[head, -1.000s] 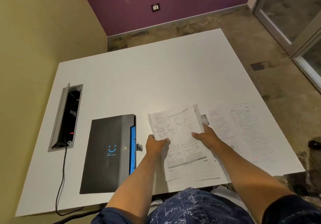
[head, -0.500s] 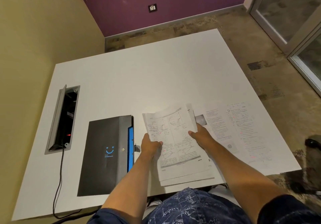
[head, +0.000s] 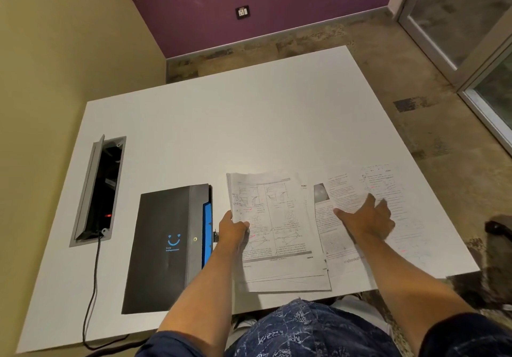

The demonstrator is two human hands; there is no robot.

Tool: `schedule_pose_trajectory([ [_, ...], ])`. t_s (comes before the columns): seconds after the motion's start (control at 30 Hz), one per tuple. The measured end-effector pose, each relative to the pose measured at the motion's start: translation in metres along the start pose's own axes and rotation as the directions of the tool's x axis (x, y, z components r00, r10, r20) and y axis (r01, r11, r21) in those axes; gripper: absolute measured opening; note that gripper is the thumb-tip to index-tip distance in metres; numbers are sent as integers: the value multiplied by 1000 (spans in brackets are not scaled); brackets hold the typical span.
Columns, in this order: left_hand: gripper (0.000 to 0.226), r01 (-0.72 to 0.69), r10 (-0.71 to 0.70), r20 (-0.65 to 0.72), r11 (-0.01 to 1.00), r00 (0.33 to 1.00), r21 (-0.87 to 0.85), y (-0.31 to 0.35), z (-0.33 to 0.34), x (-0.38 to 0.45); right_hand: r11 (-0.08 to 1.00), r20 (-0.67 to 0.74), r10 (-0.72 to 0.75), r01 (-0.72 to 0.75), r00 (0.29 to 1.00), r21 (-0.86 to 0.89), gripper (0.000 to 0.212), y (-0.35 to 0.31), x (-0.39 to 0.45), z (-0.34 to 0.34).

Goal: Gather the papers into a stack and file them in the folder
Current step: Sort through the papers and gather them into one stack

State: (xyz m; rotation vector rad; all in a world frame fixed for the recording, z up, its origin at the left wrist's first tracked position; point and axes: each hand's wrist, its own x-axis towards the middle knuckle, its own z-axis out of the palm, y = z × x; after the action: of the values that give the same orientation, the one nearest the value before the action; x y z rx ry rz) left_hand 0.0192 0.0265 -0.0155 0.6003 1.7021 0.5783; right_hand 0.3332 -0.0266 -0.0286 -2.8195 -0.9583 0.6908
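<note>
Two hands were on the gathered stack a moment ago; now only the left hand [head: 232,229] grips its left edge, thumb on top, while the right hand [head: 365,219] has let go and moved right, fingers spread flat over a loose printed sheet [head: 336,218]. The stack of papers [head: 279,232] lies near the front edge of the white bench [head: 221,135], its sheets fanned unevenly at the near end. Further right, a second loose sheet with pink marks [head: 388,182] lies partly under the hand. This suggests gathering is not finished: at least two sheets remain to join the stack.

Just left of the stack, a black folder [head: 166,245] with a blue smile mark lies closed, a blue tab at its right edge; nothing is filed yet. At the bench's far left, an open cable box [head: 102,187] is set into the surface, a black cord [head: 92,287] trailing toward the near edge. Beyond are a purple wall, an olive wall on the left, mottled floor, and glass doors on the right.
</note>
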Motion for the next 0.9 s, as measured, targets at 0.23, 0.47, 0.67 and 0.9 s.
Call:
schedule_pose_trajectory([
  [0.23, 39, 39, -32, 60, 991, 998, -125, 5, 10, -3, 998, -10, 32, -33, 999, -58, 115, -2, 13, -11],
  [0.47, 34, 67, -57, 88, 990, 994, -123, 3, 16, -1, 999, 52, 3, -4, 999, 35, 81, -8, 18, -11],
  [0.67, 34, 58, -56, 93, 998, 994, -12, 1, 12, 5, 915, 129, -146, 84, 981, 396, 31, -12, 7, 12],
  [0.9, 38, -90, 88, 22, 933, 996, 349, -1, 13, 6, 888, 331, -289, 122, 898, 444, 44, -27, -1, 19],
])
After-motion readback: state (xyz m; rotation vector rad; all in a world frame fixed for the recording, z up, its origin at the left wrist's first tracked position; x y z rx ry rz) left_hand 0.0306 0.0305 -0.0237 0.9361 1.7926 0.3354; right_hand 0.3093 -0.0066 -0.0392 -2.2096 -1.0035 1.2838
